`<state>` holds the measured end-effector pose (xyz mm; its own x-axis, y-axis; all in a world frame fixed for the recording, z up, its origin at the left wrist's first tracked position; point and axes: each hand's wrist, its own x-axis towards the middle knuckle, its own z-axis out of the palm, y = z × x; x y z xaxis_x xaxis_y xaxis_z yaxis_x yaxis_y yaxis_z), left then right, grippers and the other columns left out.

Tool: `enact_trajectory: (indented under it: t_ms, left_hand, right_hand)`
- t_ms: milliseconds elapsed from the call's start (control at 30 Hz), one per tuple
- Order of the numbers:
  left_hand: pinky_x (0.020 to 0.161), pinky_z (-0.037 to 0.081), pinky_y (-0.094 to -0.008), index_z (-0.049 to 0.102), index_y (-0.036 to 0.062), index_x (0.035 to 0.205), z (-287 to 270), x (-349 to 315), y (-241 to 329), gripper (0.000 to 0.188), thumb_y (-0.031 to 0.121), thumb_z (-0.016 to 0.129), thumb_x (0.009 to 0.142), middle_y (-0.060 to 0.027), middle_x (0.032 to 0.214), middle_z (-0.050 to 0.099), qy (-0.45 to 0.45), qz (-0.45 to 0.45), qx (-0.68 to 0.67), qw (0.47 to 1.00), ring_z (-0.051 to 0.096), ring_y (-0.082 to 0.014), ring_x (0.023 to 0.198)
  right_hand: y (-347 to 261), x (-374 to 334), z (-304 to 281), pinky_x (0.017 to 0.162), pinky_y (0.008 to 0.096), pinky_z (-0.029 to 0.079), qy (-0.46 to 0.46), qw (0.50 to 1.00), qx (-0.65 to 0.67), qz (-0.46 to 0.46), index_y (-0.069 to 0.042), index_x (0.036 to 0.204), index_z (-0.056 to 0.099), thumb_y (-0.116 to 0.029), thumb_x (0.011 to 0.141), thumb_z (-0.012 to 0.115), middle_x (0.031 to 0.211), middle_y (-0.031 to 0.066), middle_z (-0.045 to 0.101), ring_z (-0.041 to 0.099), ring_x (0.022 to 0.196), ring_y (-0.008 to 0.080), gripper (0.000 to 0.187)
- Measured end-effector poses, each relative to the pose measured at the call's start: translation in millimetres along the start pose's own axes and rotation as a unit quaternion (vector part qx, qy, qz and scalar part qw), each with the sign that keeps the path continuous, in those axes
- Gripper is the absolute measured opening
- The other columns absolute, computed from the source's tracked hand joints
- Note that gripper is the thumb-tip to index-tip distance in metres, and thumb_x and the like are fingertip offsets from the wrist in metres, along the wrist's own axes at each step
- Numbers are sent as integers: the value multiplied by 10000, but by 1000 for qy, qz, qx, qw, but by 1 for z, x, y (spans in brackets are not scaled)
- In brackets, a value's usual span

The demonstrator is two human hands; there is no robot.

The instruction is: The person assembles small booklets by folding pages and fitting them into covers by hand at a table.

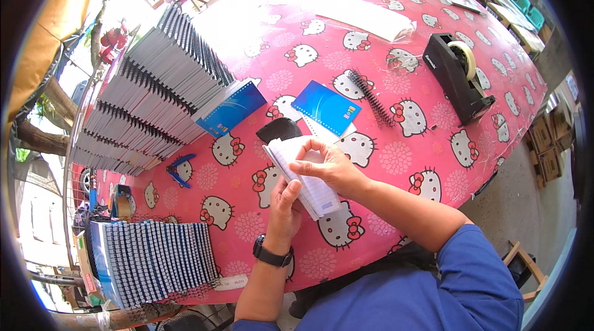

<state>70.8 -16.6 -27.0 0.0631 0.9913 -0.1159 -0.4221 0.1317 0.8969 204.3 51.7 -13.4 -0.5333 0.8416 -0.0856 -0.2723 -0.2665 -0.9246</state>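
A stack of lined white sheets is held upright and slightly fanned in front of me. My left hand, with a dark watch on its wrist, grips the stack from its left side. My right hand curls over the top right of the sheets, thumb and fingers bent against them. Just beyond lie a blue notebook cover, resting partly over punched white sheets, and a loose black spiral binding coil. A dark rounded object sits behind the stack, partly hidden by it.
Tall rows of spiral-bound notebooks fill the left side, with more bound stacks at the lower left. Blue-handled pliers lie between them. A black tape dispenser stands at the right on the pink patterned tablecloth; white sheets lie farther back.
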Motion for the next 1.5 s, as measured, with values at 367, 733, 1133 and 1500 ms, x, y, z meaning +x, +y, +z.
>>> enact_trajectory:
  t_ms: [367, 733, 1133, 1500]
  left_hand:
    - [860, 494, -336, 391, -64, 1231, 0, -1, -1, 701, 485, 561, 831, -132, 1129, 539, 16, -1, 6, 1000, 572, -196, 1023]
    - [862, 492, -343, 383, -61, 1238, 0, -2, 0, 686, 471, 553, 840, -136, 1142, 531, 15, -1, 4, 1000, 571, -202, 1023]
    - [850, 476, -314, 364, -31, 1246, -1, -1, 4, 587, 334, 592, 848, -111, 1125, 522, 6, 9, -33, 999, 560, -169, 1001]
    - [852, 409, -262, 446, 2, 1185, 0, -1, 2, 502, 225, 684, 803, -49, 1060, 549, 4, 9, -40, 999, 530, -105, 960]
  right_hand:
    - [0, 0, 0, 651, 243, 471, -4, 1000, 12, 5, -98, 891, 528, -230, 789, 714, 826, 27, 608, 568, 753, 74, 250]
    - [1, 0, 0, 655, 239, 458, -6, 1000, 15, -9, -97, 876, 532, -241, 807, 689, 833, 25, 595, 555, 761, 77, 224]
    - [-2, -3, 7, 796, 256, 433, -10, 997, 1, -78, -67, 1055, 527, -69, 868, 485, 934, 49, 555, 517, 899, 100, 191]
    - [1, -1, 1, 672, 236, 429, -11, 999, -31, -41, -93, 935, 504, -440, 712, 752, 823, 15, 534, 510, 785, 85, 482]
